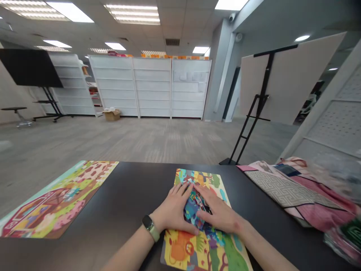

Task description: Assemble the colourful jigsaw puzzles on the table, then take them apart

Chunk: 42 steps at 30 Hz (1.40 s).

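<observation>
My left hand (178, 207) rests palm down, fingers stretched out, over the left side of a colourful illustrated sheet (180, 250) with a lion printed on it. Across from it, my right hand (218, 210) curves around the other side with fingers extended and its thumb pointing left. Between the two hands sits a small heap of bright, mostly blue pieces (193, 210). Both hands touch or border this heap, and their fingertips meet at its far side. What the pieces are exactly, and whether any lie under the palms, I cannot make out.
Another illustrated sheet (70, 199) with a barn lies at the left of the black table (126, 203). At the right are pink and grey patterned cloth (299, 192) and plastic-wrapped items (346, 237). Beyond the table stands an easel with a board (262, 98).
</observation>
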Each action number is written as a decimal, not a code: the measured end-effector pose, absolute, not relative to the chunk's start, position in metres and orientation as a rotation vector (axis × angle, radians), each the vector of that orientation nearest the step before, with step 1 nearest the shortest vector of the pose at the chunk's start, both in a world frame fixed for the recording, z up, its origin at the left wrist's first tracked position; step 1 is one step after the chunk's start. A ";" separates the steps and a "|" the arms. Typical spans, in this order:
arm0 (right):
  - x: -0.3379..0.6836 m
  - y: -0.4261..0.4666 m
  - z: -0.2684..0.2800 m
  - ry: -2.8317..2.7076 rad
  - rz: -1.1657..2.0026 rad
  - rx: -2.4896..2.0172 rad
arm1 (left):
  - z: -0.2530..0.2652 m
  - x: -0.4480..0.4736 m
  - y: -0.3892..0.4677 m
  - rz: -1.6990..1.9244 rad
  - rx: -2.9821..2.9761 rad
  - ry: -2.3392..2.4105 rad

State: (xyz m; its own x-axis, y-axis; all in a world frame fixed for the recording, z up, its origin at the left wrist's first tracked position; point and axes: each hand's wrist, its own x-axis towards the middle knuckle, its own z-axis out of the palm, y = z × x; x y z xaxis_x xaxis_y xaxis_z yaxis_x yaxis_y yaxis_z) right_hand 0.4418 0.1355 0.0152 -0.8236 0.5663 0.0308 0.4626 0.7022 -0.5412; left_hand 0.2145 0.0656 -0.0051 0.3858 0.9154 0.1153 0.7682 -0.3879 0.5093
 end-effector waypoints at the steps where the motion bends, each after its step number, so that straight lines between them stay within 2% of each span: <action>1: 0.441 0.132 0.016 -2.766 0.791 -0.819 | -0.006 0.216 0.067 0.569 2.280 1.452; 6: 0.442 0.124 0.019 -2.875 0.743 -0.816 | -0.005 0.211 0.068 0.686 2.255 1.401; 12: 0.448 0.132 0.018 -2.672 0.641 -0.768 | -0.004 0.202 0.069 0.793 2.255 1.323; 25: 0.456 0.167 0.005 -2.209 0.655 -0.924 | -0.004 0.213 0.069 0.682 2.274 1.466; 31: 0.448 0.158 -0.003 -2.492 0.644 -0.845 | -0.010 0.219 0.067 0.844 2.249 1.308; 37: 0.452 0.149 0.003 -2.506 0.833 -0.562 | -0.006 0.221 0.065 0.916 2.199 1.291; 42: 0.452 0.161 0.011 -2.139 0.996 -0.599 | -0.008 0.221 0.074 1.031 2.175 1.324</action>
State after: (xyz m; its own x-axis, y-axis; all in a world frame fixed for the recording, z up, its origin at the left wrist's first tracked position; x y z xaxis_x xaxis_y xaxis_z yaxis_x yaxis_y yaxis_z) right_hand 0.4525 0.1611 0.0109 -0.6533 0.6466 0.3939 0.1146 0.5987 -0.7927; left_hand 0.2206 0.0739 -0.0083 0.2825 0.8781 0.3863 0.5899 -0.4766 0.6518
